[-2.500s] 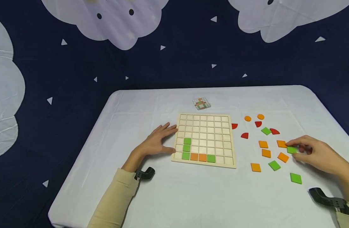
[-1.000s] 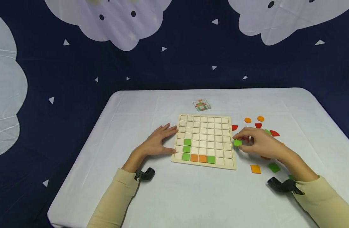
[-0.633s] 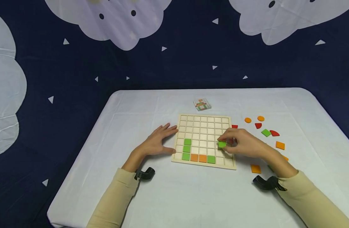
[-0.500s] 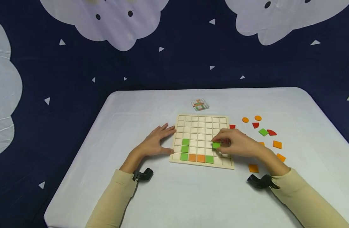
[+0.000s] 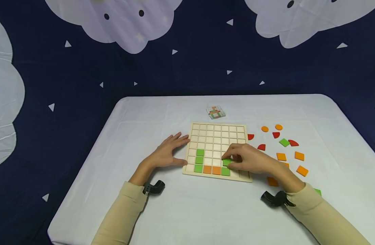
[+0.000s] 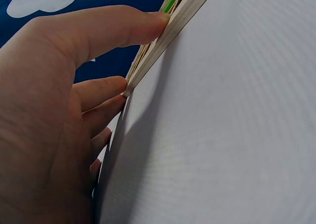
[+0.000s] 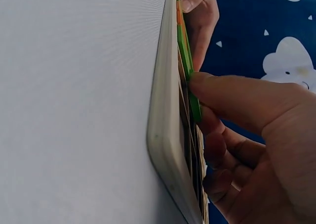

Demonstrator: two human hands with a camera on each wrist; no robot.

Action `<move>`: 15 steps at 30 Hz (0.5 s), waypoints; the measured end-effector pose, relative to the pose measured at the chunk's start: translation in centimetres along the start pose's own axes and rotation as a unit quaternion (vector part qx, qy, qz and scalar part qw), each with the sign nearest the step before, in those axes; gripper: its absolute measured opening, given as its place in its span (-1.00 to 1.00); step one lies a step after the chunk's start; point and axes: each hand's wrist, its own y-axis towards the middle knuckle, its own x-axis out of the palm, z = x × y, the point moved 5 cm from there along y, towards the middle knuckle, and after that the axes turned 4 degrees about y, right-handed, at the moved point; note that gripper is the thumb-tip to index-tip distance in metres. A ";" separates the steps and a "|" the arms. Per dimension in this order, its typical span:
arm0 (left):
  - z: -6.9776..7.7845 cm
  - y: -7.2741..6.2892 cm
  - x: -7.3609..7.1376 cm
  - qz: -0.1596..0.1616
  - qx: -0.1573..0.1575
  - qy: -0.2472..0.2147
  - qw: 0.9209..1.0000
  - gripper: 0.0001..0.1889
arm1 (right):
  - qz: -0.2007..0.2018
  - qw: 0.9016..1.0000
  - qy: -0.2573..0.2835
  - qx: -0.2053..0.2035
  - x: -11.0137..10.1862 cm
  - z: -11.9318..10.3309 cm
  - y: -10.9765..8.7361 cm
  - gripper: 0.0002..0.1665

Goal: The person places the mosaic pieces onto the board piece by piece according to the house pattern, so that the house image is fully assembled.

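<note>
A pale wooden grid board (image 5: 213, 139) lies on the table. My left hand (image 5: 163, 153) rests at its left edge, thumb and fingers spread and touching the rim. On the board stand a column of green square tiles (image 5: 199, 160), two orange tiles (image 5: 211, 169) and a green corner tile (image 5: 225, 171) in the front row. My right hand (image 5: 250, 158) pinches another green square tile (image 5: 226, 162) between thumb and fingers, at the cell just behind that corner tile. In the right wrist view the pinched tile (image 7: 195, 107) sits low against the grid; whether it is fully seated, I cannot tell.
Right of the board lie loose orange squares (image 5: 299, 156), red quarter-round pieces (image 5: 261, 147), orange discs (image 5: 265, 129) and a green square (image 5: 284, 142). A small pattern card (image 5: 216, 112) lies behind the board. My right forearm covers part of the loose tiles.
My right hand has picked up a green tile from the loose pieces and carried it left, then down onto the board. The left hand has stayed at the board's edge.
</note>
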 end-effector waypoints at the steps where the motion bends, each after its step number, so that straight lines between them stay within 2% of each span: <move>1: 0.0 0.0 0.0 0.001 0.000 0.001 1.000 -0.10 | 0.001 1.000 0.001 -0.002 0.0 -0.1 0.0 -0.69; 8: 0.0 -0.1 -0.1 0.000 -0.001 -0.002 1.000 -0.10 | 0.002 1.000 0.004 -0.021 0.3 -0.5 0.0 -0.65; 15: 0.0 -0.1 0.1 0.002 -0.002 -0.006 1.000 -0.10 | 0.007 1.000 -0.003 -0.019 0.5 -0.5 -0.2 -0.67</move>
